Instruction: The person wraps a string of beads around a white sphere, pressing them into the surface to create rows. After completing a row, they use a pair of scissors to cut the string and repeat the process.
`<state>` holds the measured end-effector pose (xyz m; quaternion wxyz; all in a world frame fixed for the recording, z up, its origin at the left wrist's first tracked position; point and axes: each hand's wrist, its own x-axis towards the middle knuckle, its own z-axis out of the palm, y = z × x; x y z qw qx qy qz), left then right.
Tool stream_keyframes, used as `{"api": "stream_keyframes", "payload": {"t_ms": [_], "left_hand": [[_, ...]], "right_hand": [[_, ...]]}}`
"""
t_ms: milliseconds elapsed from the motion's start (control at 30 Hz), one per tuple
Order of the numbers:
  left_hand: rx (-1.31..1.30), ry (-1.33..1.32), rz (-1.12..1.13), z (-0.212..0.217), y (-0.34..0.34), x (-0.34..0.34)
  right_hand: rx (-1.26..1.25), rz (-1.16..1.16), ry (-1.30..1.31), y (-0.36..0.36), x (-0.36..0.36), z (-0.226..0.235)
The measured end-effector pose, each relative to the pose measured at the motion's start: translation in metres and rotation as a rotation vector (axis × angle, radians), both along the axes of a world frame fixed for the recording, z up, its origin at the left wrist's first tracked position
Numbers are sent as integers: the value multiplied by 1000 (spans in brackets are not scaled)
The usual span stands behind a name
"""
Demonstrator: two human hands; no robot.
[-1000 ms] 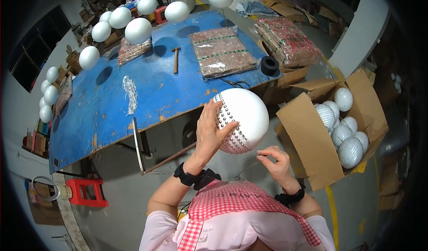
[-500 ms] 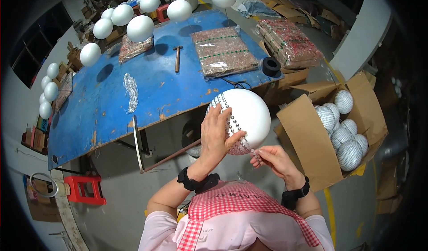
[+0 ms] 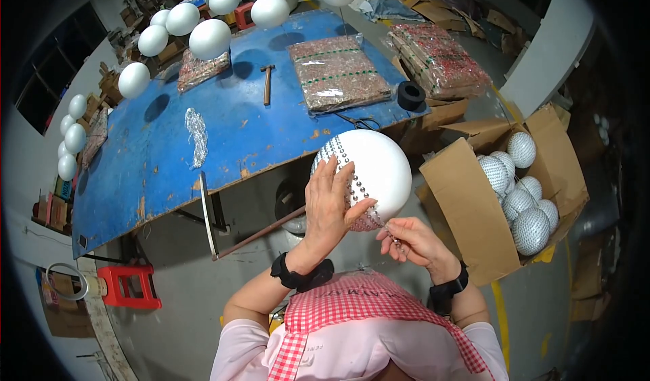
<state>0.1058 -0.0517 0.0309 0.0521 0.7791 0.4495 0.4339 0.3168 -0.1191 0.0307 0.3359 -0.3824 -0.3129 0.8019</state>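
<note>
One smooth white ball (image 3: pixel 386 171) sits mid-frame, rows of shiny round beads (image 3: pixel 359 183) studding its left side under the spread left hand (image 3: pixel 328 204). Just below its lower right, the right hand (image 3: pixel 416 240) pinches a bead string (image 3: pixel 397 242) that seems to slant up-left onto the ball, though from here fingers partly hide it.
</note>
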Motion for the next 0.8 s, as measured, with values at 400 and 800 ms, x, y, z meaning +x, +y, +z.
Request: {"api": "stream_keyframes", "payload": {"t_ms": [400, 800], "left_hand": [[-8, -65, -16, 0, 2, 1], [-7, -112, 63, 10, 20, -1]], "right_hand": [[497, -340, -394, -7, -11, -7], [1015, -198, -1377, -14, -13, -33]]}}
